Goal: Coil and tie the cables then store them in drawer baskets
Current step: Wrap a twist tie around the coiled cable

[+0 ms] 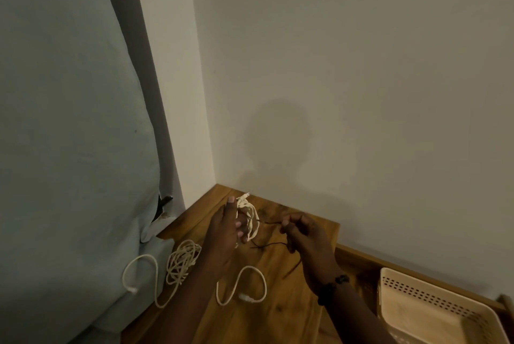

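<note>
Hands (226,229) raised, gripping cable (250,218)

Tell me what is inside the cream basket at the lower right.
The cream basket looks empty in the part that shows: only its bare floor and perforated walls are visible. Its near right end runs out of frame, and the right forearm covers its near left corner, so those parts cannot be checked.

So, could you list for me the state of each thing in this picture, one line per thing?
Left hand: grips the coiled white cable.
Coiled white cable: bundled, held above the table.
Right hand: pinches the dark tie.
Dark tie: loose, not yet knotted.
Second white cable: loosely coiled on the wooden table, ends trailing, untied.
Basket: in the open drawer, looks empty.
</note>
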